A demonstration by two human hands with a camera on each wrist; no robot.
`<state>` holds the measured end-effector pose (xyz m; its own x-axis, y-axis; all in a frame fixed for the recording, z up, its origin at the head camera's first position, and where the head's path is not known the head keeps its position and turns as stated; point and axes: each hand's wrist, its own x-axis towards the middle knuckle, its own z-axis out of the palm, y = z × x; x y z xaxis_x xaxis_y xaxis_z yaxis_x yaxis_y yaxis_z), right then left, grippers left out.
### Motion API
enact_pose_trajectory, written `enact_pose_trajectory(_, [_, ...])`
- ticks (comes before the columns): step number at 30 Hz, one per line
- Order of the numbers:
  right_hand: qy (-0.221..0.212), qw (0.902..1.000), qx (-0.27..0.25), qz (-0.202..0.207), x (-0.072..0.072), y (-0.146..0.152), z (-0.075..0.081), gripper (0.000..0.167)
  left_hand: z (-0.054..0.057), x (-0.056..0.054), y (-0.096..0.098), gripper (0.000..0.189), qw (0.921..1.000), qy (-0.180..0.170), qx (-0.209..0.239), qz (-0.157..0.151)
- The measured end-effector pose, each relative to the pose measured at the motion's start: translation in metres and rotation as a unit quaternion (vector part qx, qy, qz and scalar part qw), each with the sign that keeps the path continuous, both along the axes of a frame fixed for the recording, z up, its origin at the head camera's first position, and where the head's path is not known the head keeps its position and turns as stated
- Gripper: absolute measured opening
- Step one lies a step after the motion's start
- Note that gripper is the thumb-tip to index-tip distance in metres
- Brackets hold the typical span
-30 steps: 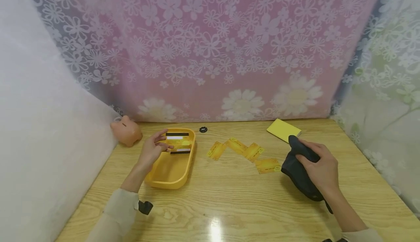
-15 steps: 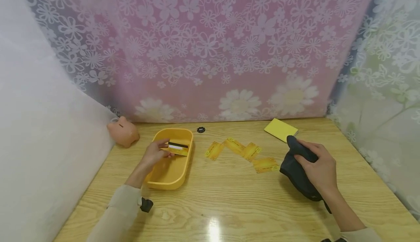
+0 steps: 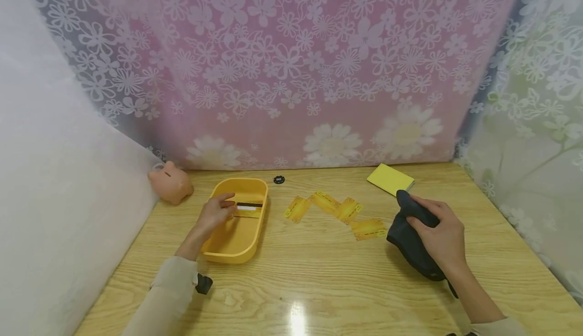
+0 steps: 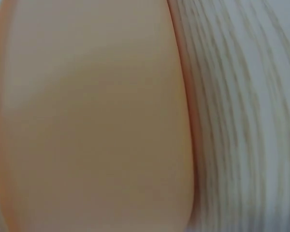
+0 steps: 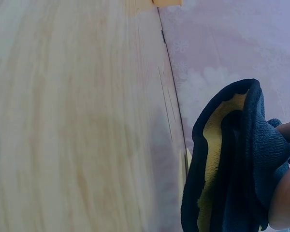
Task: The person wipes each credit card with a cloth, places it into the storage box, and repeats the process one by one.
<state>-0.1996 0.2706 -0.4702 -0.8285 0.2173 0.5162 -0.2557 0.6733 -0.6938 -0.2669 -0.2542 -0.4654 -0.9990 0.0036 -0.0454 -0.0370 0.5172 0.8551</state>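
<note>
My left hand hovers over the yellow plastic tray, thumb and index finger spread apart. Just beside the fingertips, a yellow card with a black stripe and a white strip lies inside the tray; its left end is partly hidden. In the left wrist view the tray fills most of the picture, and no fingers show. On the right, my right hand grips a folded dark blue cloth between thumb and fingers. Its inner side shows yellow in the right wrist view.
Several yellow cards lie face up across the middle of the wooden table. Behind them are a black round chip and a yellow notebook. A piggy bank stands left of the tray, against the white side sheet.
The left hand lowered the striped card into the tray, and its fingers have come away from it. The right hand and cloth have hardly moved.
</note>
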Motion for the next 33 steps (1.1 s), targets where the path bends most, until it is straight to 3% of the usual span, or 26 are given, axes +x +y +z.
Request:
enact_pose_trajectory(4, [-0.001,1.0000,0.003,-0.001,0.000,-0.002,0.000,0.049,0.003,0.003,-0.002,0.055,0.9999,0.010,-0.008,-0.007])
enact_pose_trajectory(11, [-0.003,1.0000,0.001,0.006,-0.001,-0.007,-0.001,0.049,0.015,0.009,0.010,0.057,0.9987,0.029,0.031,-0.030])
enact_pose_trajectory(15, [0.001,0.9999,-0.008,0.007,-0.003,-0.012,0.000,0.050,0.028,0.014,0.030,0.057,0.9960,0.052,0.046,-0.056])
enact_pose_trajectory(22, [-0.002,0.9995,-0.031,0.008,-0.010,-0.024,0.004,0.050,0.049,0.021,0.081,0.049,0.9917,0.080,0.073,-0.070])
enact_pose_trajectory(27, [-0.013,0.9988,-0.047,0.009,-0.015,-0.031,0.002,0.048,0.043,0.021,0.118,0.046,0.9928,0.074,0.057,-0.075])
enact_pose_trajectory(33, [-0.035,0.9976,-0.060,0.000,-0.017,-0.036,-0.004,0.048,0.015,0.013,0.143,0.041,0.9946,0.065,0.031,-0.074])
